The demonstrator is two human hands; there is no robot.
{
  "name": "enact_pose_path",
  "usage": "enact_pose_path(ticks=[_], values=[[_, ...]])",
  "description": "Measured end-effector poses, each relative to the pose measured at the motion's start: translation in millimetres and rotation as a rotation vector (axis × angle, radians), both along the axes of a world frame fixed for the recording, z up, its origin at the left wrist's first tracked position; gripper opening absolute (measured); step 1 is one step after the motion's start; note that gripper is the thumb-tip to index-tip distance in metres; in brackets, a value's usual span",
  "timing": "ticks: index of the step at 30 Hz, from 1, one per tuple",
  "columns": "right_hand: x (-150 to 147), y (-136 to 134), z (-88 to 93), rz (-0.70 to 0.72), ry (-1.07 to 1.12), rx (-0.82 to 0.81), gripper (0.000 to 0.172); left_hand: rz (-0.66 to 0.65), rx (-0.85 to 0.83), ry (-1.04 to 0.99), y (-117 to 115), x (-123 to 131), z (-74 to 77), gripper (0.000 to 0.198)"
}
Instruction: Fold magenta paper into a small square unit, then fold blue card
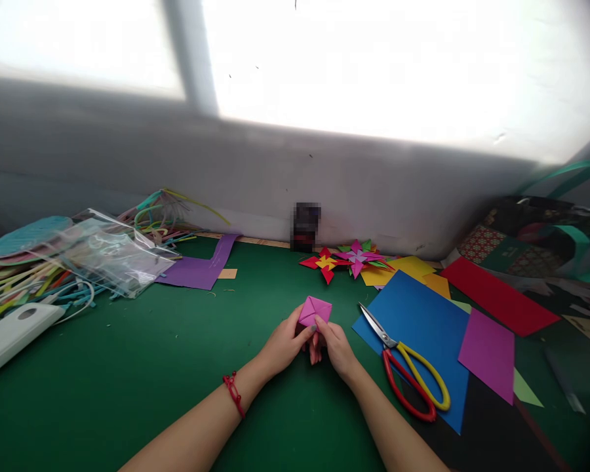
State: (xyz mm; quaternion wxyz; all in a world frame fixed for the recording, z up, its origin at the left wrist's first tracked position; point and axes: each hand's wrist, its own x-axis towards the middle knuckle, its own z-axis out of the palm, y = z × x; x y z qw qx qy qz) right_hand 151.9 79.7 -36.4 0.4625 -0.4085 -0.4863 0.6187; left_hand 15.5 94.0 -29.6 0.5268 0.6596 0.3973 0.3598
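A small folded square of pink paper (316, 311) is held between both hands above the green table, crease lines showing on its top face. My left hand (286, 342) grips its left and lower edge, thumb on the near side. The thumb and finger of my right hand (337, 347) pinch the lower right part. Other fingers curl beneath the paper, partly hidden. To the right, scissors (392, 343) with one red and one yellow handle lie on a blue paper sheet (423, 314), blades pointing away to the left.
Folded paper flowers (356, 259) stand by the wall, near yellow paper (408, 267). Red paper (496, 295) and magenta paper (489, 351) lie right. Purple paper (194, 270), a clear plastic bag (111, 252), coloured strips and a white device (17, 334) lie left.
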Motion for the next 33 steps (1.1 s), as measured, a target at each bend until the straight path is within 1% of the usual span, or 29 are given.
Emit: enact_pose_path(ticks=[2, 4, 8, 10, 12, 14, 17, 19, 22, 25, 27, 30, 31, 33], values=[[0, 1, -1.2, -0.029, -0.004, 0.006, 0.051, -0.019, 0.001, 0.032, 1, 0, -2.1, 0.046], [0, 2, -2.5, -0.065, -0.021, 0.011, 0.05, -0.004, 0.011, 0.042, 2, 1, -5.1, 0.041], [-2, 1, -3.0, -0.098, -0.088, 0.051, 0.05, 0.021, -0.001, -0.014, 5, 3, -9.7, 0.032], [-2, 0, -1.9, -0.178, -0.119, 0.083, 0.045, 0.03, -0.007, -0.039, 6, 3, -10.5, 0.031], [-2, -2, -0.7, -0.312, -0.134, 0.099, 0.039, 0.037, -0.022, -0.062, 7, 2, -10.2, 0.031], [-1, -3, 0.1, -0.395, -0.158, 0.096, 0.037, 0.059, -0.046, -0.114, 8, 1, -8.9, 0.029], [-1, -3, 0.6, -0.374, -0.195, 0.081, 0.041, 0.127, -0.055, -0.195, 10, -2, -6.5, 0.027], [-1, -2, 1.1, -0.359, -0.184, 0.075, 0.043, 0.184, -0.038, -0.213, 10, -3, -6.1, 0.027], [-1, -1, 2.1, -0.358, -0.157, 0.067, 0.043, 0.276, -0.02, -0.223, 9, -4, -8.5, 0.028], [1, -2, 1.9, -0.345, -0.138, 0.056, 0.044, 0.333, -0.018, -0.234, 8, -5, -11.3, 0.03], [2, -3, 1.4, -0.327, -0.13, 0.048, 0.045, 0.343, -0.02, -0.241, 7, -5, -11.2, 0.031], [2, -5, 1.6, -0.319, -0.123, 0.052, 0.045, 0.331, -0.012, -0.224, 5, -4, -7.3, 0.036], [1, -5, 2.0, -0.337, -0.121, 0.071, 0.044, 0.31, 0.0, -0.204, 4, -3, -5.4, 0.04], [-1, -5, 3.0, -0.343, -0.108, 0.073, 0.044, 0.223, 0.012, -0.165, 3, -1, -1.7, 0.051]])
